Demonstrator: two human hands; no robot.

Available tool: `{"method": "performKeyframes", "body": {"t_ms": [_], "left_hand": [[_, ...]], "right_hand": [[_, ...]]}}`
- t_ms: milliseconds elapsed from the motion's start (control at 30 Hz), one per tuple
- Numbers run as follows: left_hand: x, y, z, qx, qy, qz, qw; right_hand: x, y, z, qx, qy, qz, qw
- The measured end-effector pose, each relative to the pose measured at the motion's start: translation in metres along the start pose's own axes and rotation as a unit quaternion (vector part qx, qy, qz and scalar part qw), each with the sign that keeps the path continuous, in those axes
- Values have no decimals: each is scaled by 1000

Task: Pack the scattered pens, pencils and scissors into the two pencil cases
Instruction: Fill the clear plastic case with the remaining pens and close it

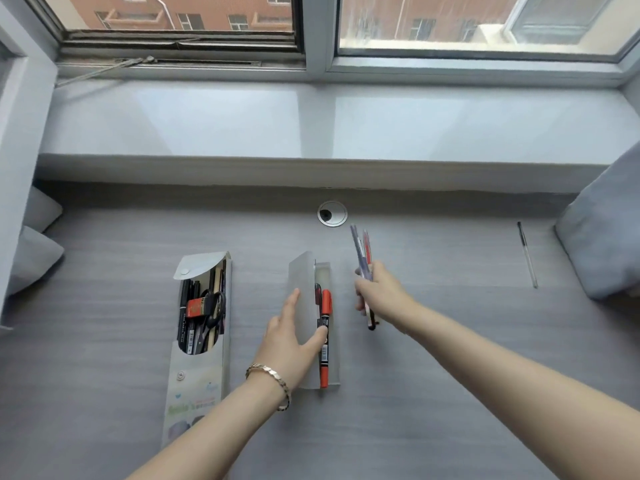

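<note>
Two grey pencil cases lie on the desk. The left case (pixel 194 375) has its flap open and holds black pens, black-handled scissors (pixel 216 308) and a red-and-black box. The middle case (pixel 330 275) is a translucent box with a red marker (pixel 325 337) inside. My left hand (pixel 294 337) grips its raised lid (pixel 303 292), thumb resting on the marker. Just right of that case, my right hand (pixel 379 294) is closed around a bundle of pens (pixel 362 254), purple and red, held above the desk. One clear pen (pixel 527 254) lies alone at the far right.
A round cable grommet (pixel 331 213) sits in the desk behind the cases. A grey cushion (pixel 602 233) rests at the right edge, other cushions (pixel 33 251) at the left. A wide window sill (pixel 311 123) runs along the back.
</note>
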State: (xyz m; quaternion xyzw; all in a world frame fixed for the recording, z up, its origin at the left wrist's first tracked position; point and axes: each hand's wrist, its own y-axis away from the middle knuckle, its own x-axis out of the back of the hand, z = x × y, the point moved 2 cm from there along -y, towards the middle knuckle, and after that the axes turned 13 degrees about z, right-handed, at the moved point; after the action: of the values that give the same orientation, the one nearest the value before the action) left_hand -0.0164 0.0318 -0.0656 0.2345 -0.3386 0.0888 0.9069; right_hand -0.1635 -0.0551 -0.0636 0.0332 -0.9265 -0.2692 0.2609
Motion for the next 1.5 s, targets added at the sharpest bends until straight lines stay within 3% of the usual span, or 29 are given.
{"method": "performKeyframes", "body": {"t_ms": [100,367,500,633,700,833,933,1100,1200,1333,1500], "left_hand": [[-5,2,4,2,10,-2,1000],[-20,12,20,-13,-5,-17,1000],[-24,11,24,-11,-24,-19,999],[-28,10,30,-9,-38,-25,999],[-29,10,31,-7,-38,-24,999],[-29,12,30,-4,-41,-26,999],[-30,10,27,-6,-43,-26,999],[-30,8,21,-3,-28,-31,999],[-29,11,16,-1,-11,-29,1000],[-29,12,15,7,7,-25,1000],[-28,12,12,13,20,-23,999]], "right_hand": [[-19,38,12,-79,-86,-92,989],[-1,54,31,-23,-26,-20,999],[64,10,48,26,72,127,989],[148,-42,70,-26,188,329,925],[175,-60,79,-67,245,361,897],[193,-84,96,-139,279,346,885],[191,-87,100,-132,248,349,894],[145,-57,69,-41,139,246,958],[91,-16,50,35,61,130,989],[25,35,41,108,61,7,992],[-14,48,41,173,123,9,977]]}}
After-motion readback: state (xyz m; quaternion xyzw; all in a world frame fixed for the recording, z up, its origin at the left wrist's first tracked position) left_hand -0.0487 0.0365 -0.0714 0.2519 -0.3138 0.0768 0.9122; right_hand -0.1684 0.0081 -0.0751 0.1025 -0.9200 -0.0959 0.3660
